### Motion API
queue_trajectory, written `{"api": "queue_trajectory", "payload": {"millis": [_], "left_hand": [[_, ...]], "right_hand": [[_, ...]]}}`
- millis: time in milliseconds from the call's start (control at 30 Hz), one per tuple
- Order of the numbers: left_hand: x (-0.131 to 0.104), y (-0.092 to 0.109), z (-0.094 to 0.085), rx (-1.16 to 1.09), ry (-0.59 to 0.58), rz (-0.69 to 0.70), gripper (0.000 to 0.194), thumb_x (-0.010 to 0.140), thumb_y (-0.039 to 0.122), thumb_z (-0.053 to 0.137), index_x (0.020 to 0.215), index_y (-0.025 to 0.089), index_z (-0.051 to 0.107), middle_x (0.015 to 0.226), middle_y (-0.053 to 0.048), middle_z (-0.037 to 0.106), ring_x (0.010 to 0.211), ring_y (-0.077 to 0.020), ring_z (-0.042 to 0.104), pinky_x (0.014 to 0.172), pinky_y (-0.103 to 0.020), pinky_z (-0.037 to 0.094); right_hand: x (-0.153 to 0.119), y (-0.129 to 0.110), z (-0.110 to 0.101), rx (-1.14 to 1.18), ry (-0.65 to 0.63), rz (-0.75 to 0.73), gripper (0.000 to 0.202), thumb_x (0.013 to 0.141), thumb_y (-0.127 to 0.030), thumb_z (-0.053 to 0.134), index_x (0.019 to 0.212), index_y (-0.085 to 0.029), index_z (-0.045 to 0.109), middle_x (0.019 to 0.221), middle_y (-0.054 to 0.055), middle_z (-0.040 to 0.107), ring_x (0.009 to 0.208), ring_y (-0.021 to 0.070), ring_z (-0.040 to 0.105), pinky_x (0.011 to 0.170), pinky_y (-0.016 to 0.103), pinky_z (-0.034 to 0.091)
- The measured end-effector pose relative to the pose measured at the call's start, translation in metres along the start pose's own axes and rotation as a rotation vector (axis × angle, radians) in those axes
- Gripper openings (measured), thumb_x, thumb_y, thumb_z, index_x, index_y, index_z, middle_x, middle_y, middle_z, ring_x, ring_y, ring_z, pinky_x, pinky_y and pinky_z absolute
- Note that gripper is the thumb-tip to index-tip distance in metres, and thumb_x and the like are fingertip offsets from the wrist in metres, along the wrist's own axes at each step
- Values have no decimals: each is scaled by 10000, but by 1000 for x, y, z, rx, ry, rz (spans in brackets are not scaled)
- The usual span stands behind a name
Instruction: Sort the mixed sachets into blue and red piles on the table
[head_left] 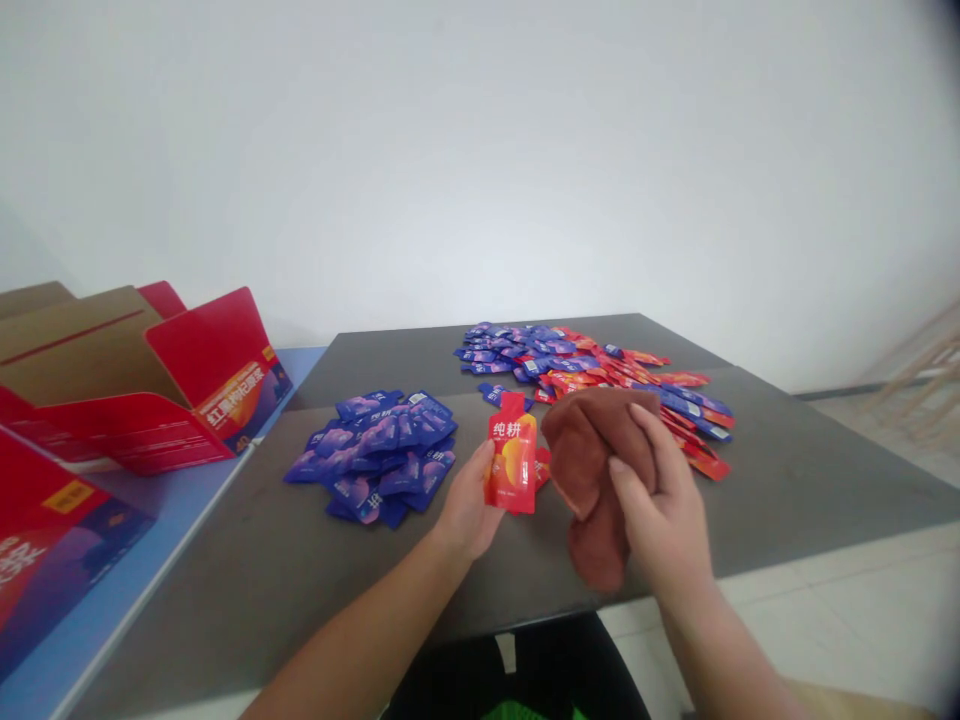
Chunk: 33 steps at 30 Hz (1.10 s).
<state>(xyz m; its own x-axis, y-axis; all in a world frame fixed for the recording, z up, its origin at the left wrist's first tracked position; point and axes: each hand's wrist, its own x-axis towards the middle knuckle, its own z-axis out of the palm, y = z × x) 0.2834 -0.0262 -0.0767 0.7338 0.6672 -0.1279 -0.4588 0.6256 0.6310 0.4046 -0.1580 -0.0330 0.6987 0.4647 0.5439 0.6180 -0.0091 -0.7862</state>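
Note:
My left hand [470, 505] grips a red sachet [513, 462] by its left edge, with its printed front, white characters and orange fruit facing me. A brown cloth [600, 460] hangs folded and bunched from my right hand [664, 500], just right of the sachet and apart from it. To the left of my left hand lies a heap of blue-purple sachets [382, 450] on the dark table. Beyond both hands, a larger mixed pile of blue and red sachets [577, 362] spreads to the right, partly hidden by the cloth.
An open red cardboard box [150, 435] stands on a blue surface [225, 490] at the left, with another red box [52, 545] nearer me. The dark table's [315, 590] front edge lies close to my body. A white wall [465, 170] rises behind.

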Motion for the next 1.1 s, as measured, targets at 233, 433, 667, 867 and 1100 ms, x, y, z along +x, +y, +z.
{"api": "queue_trajectory", "payload": {"millis": [233, 433, 667, 867, 1100], "left_hand": [[2, -4, -4, 288, 137, 217, 260, 845, 430, 564, 909, 184, 618, 712, 20, 629, 682, -139, 616, 766, -283, 502], [29, 5, -34, 947, 363, 167, 232, 868, 302, 445, 802, 174, 627, 827, -72, 681, 824, -216, 623, 798, -333, 485], [20, -12, -41, 1460, 379, 437, 531, 793, 176, 547, 1315, 102, 493, 1283, -186, 522, 1270, -292, 435, 1101, -422, 268], [43, -14, -10, 1342, 151, 472, 449, 765, 186, 622, 1213, 175, 591, 1307, -165, 532, 1256, -290, 487, 1090, -372, 298], [147, -43, 43, 1520, 124, 107, 305, 654, 162, 777, 931, 111, 659, 1149, -236, 649, 1197, -364, 542, 999, -396, 384]], "right_hand": [[-41, -3, 53, 175, -470, 44, 529, 664, -109, 483, 1139, -240, 675, 1174, 33, 688, 1108, 224, 622, 999, 377, 462], [-69, 2, 17, 180, -407, 150, 398, 711, -159, 485, 1016, -249, 724, 1067, 20, 738, 1014, 215, 673, 905, 331, 523], [-45, 45, -29, 59, -40, 278, 355, 771, -348, 565, 1079, -225, 691, 1176, 65, 693, 1108, 264, 620, 994, 404, 450], [-27, 86, -45, -74, 133, 305, 407, 782, -366, 531, 1133, -203, 656, 1161, 78, 678, 1103, 284, 602, 996, 437, 414], [-22, 117, -32, -49, 185, 341, 432, 807, -354, 501, 1180, -174, 622, 1219, 102, 641, 1145, 282, 565, 1020, 435, 384]]}}
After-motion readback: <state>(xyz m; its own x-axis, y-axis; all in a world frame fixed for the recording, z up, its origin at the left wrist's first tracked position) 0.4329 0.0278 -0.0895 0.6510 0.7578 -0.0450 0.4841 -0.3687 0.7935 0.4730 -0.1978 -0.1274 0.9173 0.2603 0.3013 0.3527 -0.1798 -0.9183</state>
